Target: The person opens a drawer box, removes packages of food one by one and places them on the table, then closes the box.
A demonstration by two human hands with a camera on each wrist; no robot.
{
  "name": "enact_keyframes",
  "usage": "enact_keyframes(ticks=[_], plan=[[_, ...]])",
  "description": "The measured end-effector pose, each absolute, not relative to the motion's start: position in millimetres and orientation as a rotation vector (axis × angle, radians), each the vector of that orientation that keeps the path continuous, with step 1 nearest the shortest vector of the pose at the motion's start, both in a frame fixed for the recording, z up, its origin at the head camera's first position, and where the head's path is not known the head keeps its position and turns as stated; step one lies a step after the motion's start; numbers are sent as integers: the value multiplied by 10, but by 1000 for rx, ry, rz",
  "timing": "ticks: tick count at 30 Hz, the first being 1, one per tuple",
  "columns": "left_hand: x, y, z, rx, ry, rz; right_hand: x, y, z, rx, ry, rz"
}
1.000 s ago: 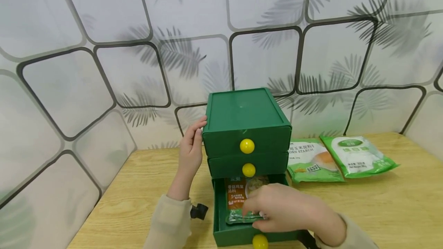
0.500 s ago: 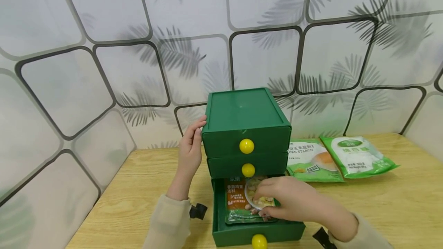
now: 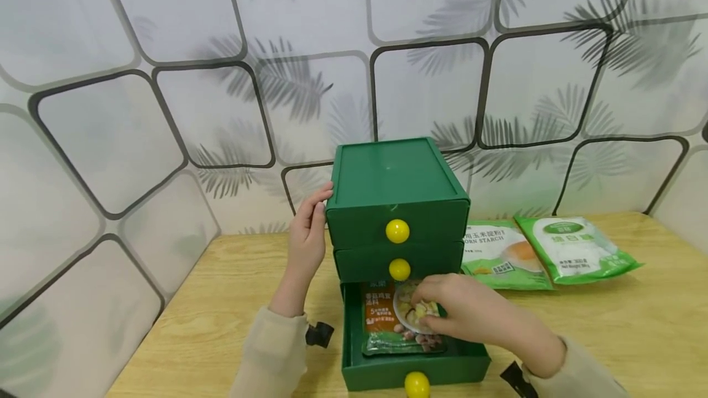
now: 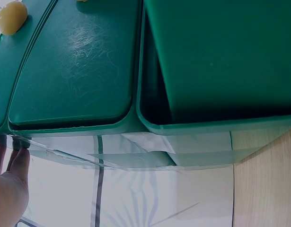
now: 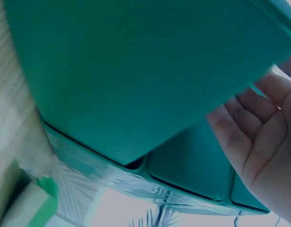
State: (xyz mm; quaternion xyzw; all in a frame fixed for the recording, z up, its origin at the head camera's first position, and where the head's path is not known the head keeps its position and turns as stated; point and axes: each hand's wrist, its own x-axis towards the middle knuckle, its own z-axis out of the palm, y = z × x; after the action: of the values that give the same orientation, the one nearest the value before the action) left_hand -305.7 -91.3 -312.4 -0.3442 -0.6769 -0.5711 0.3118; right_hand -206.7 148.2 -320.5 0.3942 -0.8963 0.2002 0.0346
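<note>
A green drawer cabinet (image 3: 395,174) with round yellow knobs stands on the table, its bottom drawer (image 3: 415,376) pulled out. Flat in that drawer lies an orange-and-green soup seasoning packet (image 3: 378,318) with a bowl of food pictured on it. My left hand (image 3: 306,238) rests with extended fingers against the cabinet's left side, near the top; in the left wrist view its fingertips touch the clear side wall. My right hand (image 3: 470,312) reaches over the drawer's right wall, loosely bent fingers over the packet's right part. The drawer side hides those fingertips in the right wrist view.
Right of the cabinet lie a corn starch bag (image 3: 500,257) and another green-and-white bag (image 3: 578,250), side by side on the wooden table (image 3: 553,330). A patterned wall (image 3: 426,91) rises behind. The two upper drawers (image 3: 398,250) are pushed in.
My right hand has moved right and slightly back over the drawer, uncovering more of the packet's front. The packet stays in place, and my left hand keeps its spot on the cabinet.
</note>
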Motion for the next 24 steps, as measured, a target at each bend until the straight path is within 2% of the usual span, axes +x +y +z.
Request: enact_keyframes(ticks=[24], plan=[[-3053, -908, -3119, -918, -1781, -1528, -2169, 1420, -3482, 864, -2938, 469]])
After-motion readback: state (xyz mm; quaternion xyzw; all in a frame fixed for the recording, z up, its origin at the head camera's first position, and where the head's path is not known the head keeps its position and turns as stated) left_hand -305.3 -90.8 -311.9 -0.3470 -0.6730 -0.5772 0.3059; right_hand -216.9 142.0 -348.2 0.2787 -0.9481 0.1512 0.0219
